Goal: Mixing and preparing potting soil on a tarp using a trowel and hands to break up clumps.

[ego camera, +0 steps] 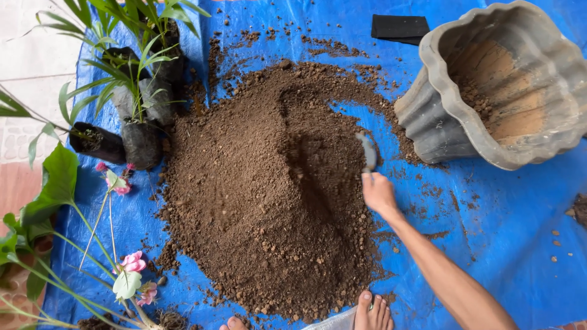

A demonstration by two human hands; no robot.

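My right hand [378,192] is closed around the handle of a small grey trowel [368,151], whose blade rests at the right edge of a big heap of brown soil [263,189] on a blue tarp [501,220]. The blade looks blurred. A large grey scalloped pot [440,125] lies tilted on its side to the upper right of the hand, with a little soil inside. My left hand is out of sight.
Several seedlings in black nursery bags [140,143] stand left of the heap. Uprooted pink-flowered plants [131,263] lie at the lower left. A black folded item [400,27] lies at the top. My bare feet [373,311] are at the bottom edge.
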